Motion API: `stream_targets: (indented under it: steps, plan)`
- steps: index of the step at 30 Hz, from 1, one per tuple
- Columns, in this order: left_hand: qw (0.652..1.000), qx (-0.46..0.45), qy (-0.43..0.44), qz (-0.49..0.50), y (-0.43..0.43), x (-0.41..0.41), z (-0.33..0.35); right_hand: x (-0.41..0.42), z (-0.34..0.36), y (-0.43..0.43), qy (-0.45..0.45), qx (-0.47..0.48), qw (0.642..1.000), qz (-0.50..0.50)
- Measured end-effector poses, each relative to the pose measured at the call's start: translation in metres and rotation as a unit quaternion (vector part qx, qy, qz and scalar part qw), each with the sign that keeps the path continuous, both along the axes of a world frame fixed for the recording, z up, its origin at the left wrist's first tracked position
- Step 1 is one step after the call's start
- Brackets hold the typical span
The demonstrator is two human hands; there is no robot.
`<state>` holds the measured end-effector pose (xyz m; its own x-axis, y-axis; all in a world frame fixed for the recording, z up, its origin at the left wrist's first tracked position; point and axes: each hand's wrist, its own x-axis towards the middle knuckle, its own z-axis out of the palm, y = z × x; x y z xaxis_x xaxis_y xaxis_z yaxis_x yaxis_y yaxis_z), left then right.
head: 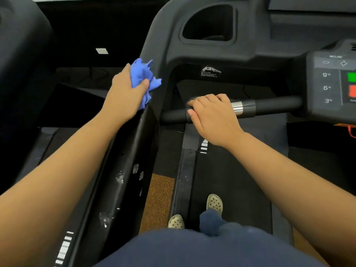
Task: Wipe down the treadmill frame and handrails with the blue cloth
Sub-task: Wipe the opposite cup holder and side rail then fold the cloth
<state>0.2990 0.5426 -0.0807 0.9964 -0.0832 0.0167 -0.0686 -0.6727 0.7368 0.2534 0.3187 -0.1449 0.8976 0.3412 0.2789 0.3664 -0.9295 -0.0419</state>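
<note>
My left hand [126, 91] holds the crumpled blue cloth [144, 74] against the upper part of the treadmill's left handrail [123, 162], where the rail meets the black console frame [159, 35]. The thumb lies across the cloth. That rail runs down toward me and shows several whitish smudges. My right hand [213, 114] grips the short black front handlebar [269, 106], just left of its silver sensor band [238, 108]. Fingers curl over the bar's top.
The console has a cup-holder recess [210, 24] and an incline keypad [331, 81] with green and red buttons at right. My feet in pale clogs [214, 203] stand on the belt and side rail. Another dark machine [21, 54] stands at left. A brown mat [158, 199] lies between.
</note>
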Motion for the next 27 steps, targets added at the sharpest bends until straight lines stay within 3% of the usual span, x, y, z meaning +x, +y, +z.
stream_targets:
  steps: [6,8,9,11,15,17,19,22,23,27]
  plan:
    - [0.968,0.229,-0.059,-0.080,0.010,-0.101,0.006,0.000,0.001,0.001,0.011,-0.013,1.000,0.000]
    - [0.922,0.320,-0.123,-0.180,0.010,-0.123,0.007,0.000,0.001,0.000,0.014,-0.022,1.000,0.000]
    - [0.877,0.388,-0.148,-0.242,0.011,-0.128,0.006,0.000,0.001,0.000,0.014,-0.025,1.000,0.002]
    - [0.803,0.497,-0.119,-0.308,0.007,-0.123,0.004,0.001,0.000,0.000,0.009,-0.025,1.000,0.006]
    - [0.774,0.579,-0.077,-0.246,-0.014,-0.084,-0.015,0.002,-0.001,0.000,-0.004,-0.029,1.000,0.009]
    - [0.783,0.574,-0.084,-0.224,-0.026,-0.055,-0.018,0.001,-0.002,-0.001,-0.007,-0.030,0.999,0.009]
    - [0.817,0.519,-0.105,-0.229,-0.030,-0.027,-0.014,0.001,-0.003,-0.002,-0.011,-0.030,0.999,0.011]
    - [0.928,0.326,-0.085,-0.159,-0.020,0.004,-0.001,0.001,-0.003,-0.002,-0.019,-0.030,0.999,0.010]
    - [0.950,0.267,-0.085,-0.136,-0.018,0.006,0.002,0.001,-0.002,-0.002,-0.020,-0.031,0.999,0.007]
    - [0.976,0.201,-0.070,-0.043,-0.007,-0.028,0.000,0.001,-0.002,0.000,-0.014,-0.033,0.999,0.005]
